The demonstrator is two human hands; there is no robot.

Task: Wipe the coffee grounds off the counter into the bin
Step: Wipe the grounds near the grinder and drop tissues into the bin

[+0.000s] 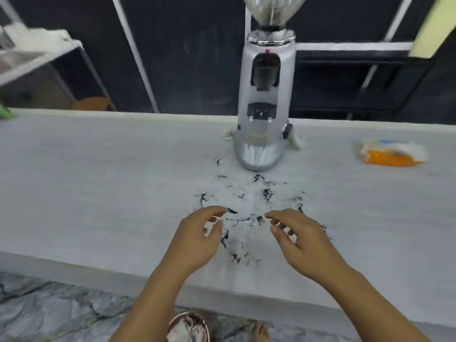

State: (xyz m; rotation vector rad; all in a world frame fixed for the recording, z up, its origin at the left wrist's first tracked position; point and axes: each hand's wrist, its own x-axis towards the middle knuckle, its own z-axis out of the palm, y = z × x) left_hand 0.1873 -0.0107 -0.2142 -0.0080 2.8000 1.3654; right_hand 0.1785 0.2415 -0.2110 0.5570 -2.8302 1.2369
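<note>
Pale counter (pixel 98 183), near edge: left hand (pixel 197 239) and right hand (pixel 299 243) hovered palm-down over scattered coffee grounds (pixel 246 218), fingers loosely curled, holding nothing.

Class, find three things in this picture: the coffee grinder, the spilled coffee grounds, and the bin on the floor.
coffee grinder (pixel 265 99): head view, on its silver body.
coffee grounds (pixel 267 193): head view, on a dark clump in front of the grinder.
bin (pixel 188 328): head view, on its contents just inside the rim, below the counter edge.
</note>
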